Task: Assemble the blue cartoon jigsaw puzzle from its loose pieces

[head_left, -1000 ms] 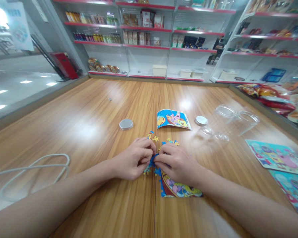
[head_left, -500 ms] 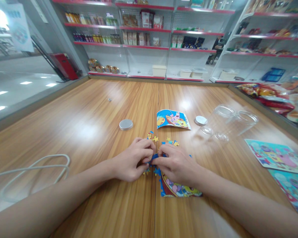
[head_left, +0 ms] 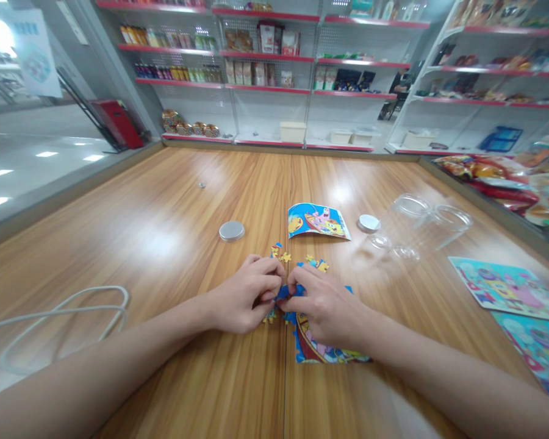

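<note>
My left hand and my right hand meet over the middle of the table, fingers closed at the edges of some blue puzzle pieces. The fingers partly hide these pieces. Under my right hand lies a partly joined jigsaw puzzle with a cartoon picture, its left edge uneven. Loose yellow and blue puzzle pieces lie just beyond my fingertips, and another small group is beyond my right hand. Farther back rests a curled picture card with a similar cartoon scene.
Two clear plastic jars lie on the right, beside a silver lid. Another lid is left of centre. A white cable loops at left. Cartoon boards lie at right, and snack packs behind them.
My right hand's fingers have shifted slightly to the left and bent at the blue pieces. My left hand stays nearly still.
</note>
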Tool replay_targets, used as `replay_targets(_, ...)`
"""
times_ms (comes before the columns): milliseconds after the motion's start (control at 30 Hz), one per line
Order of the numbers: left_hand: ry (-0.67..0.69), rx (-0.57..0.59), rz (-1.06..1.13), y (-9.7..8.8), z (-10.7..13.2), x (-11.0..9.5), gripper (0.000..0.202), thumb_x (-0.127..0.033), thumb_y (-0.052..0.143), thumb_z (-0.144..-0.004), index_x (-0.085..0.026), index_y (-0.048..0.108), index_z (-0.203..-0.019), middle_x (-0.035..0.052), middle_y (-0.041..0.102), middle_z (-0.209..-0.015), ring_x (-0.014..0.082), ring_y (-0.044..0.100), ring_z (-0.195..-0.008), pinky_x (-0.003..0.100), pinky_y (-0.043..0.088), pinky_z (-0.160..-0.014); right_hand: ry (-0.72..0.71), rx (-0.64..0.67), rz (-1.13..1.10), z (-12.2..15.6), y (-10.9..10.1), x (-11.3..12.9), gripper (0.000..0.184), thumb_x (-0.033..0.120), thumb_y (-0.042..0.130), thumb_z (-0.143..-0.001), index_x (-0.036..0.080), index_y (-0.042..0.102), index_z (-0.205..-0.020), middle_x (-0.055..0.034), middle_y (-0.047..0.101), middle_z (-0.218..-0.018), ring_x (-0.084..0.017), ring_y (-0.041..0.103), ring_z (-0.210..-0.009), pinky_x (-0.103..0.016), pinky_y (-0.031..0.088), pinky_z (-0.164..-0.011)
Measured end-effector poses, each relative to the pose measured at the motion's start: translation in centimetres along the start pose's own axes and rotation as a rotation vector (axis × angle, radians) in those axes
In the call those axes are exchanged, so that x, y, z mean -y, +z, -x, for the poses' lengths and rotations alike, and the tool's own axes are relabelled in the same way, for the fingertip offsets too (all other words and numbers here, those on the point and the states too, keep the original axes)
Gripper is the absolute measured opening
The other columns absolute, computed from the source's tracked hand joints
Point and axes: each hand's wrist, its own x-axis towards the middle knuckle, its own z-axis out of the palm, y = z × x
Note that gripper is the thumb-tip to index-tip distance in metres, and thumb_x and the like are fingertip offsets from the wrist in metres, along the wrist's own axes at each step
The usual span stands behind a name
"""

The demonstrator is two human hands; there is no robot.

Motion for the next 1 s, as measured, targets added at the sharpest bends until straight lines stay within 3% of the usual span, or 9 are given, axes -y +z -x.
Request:
replay_targets(333,-0.037,-0.014,-0.009,0.0,-0.2,-0.1,0.022,-0.007,0.053,-0.073,-0.017,0.034,-0.067,0.0023,0.054,-0.094,0.0178,0.054,-0.092,0.037,0.033,-0.089,0.0,0.032,0.002,0.0,0.3,0.8,0.023,0.006,0.055,-0.083,0.014,0.073,-0.094,-0.0107,0.058,-0.101,-0.023,0.049,-0.093,-0.038,0.046,-0.078)
replay_targets(600,-0.048,-0.016,-0.008,0.1,-0.2,0.0,0.022,-0.005,0.052,-0.072,-0.016,0.035,-0.066,0.0021,0.054,-0.093,0.0178,0.054,-0.093,0.037,0.033,-0.089,0.002,0.022,-0.012,0.0,0.3,0.8,0.02,0.006,0.058,-0.082,0.015,0.073,-0.091,-0.0108,0.058,-0.102,-0.023,0.049,-0.094,-0.038,0.046,-0.079)
replay_targets(900,-0.05,-0.011,-0.041,0.1,-0.1,0.1,0.024,-0.007,0.053,-0.076,-0.017,0.033,-0.066,0.0021,0.054,-0.095,0.0175,0.053,-0.092,0.036,0.032,-0.088,0.096,-0.242,-0.135,0.0,0.2,-0.1,0.033,0.001,0.05,-0.08,0.016,0.071,-0.102,-0.0093,0.055,-0.095,-0.021,0.048,-0.087,-0.035,0.045,-0.072)
replay_targets(1000,-0.051,-0.013,-0.04,0.1,-0.1,0.1,0.024,-0.008,0.053,-0.076,-0.017,0.033,-0.066,0.0022,0.054,-0.094,0.0176,0.053,-0.091,0.036,0.032,-0.087,0.067,-0.218,-0.105,0.0,0.2,0.0,0.034,0.001,0.051,-0.079,0.017,0.073,-0.099,-0.0087,0.055,-0.093,-0.021,0.048,-0.085,-0.034,0.043,-0.071)
